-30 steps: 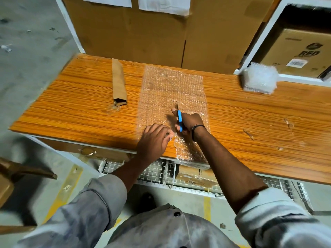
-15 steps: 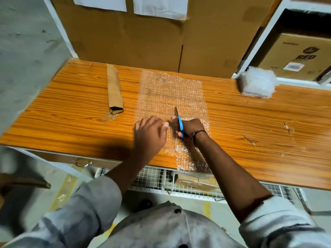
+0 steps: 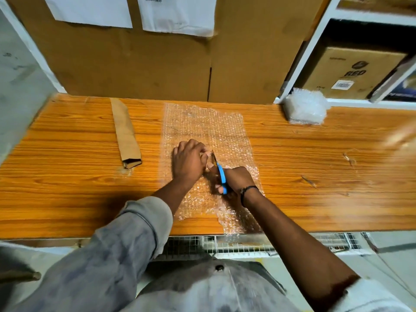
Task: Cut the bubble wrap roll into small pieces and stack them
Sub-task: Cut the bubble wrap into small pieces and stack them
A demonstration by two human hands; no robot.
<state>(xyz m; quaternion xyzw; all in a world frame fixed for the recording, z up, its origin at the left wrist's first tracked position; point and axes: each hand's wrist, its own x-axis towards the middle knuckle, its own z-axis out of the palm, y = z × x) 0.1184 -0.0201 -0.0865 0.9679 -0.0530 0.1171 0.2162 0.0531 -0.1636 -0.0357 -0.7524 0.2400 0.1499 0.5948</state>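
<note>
**Scissors midway up the bubble wrap sheet**

Bubble wrap lies flat at the centre of the frame, a clear sheet running from the back of the wooden table down to its near edge, where the lower right corner hangs over. We see our right hand closed around the blue-handled scissors, blades pointing away from us into the sheet. Our left hand presses down on the wrap just left of the blades, fingers curled, their tips touching or nearly touching the metal. We judge the cut to be partway along, with the far half of the sheet not yet parted.

Outward from there, a folded brown paper sleeve rests to the left, apart from the sheet. In the upper right of the frame a stack of cut pieces sits by the white shelf frame, well away from the hands. Cardboard boxes close off the back.

What worries us most is how close the left fingertips are to the blades: a quick snip could nick them. The film is slippery and soft, so it may bunch in the blades or let the cut drift off line if the holding hand lifts. The overhanging corner could also drag the sheet toward us.
</note>
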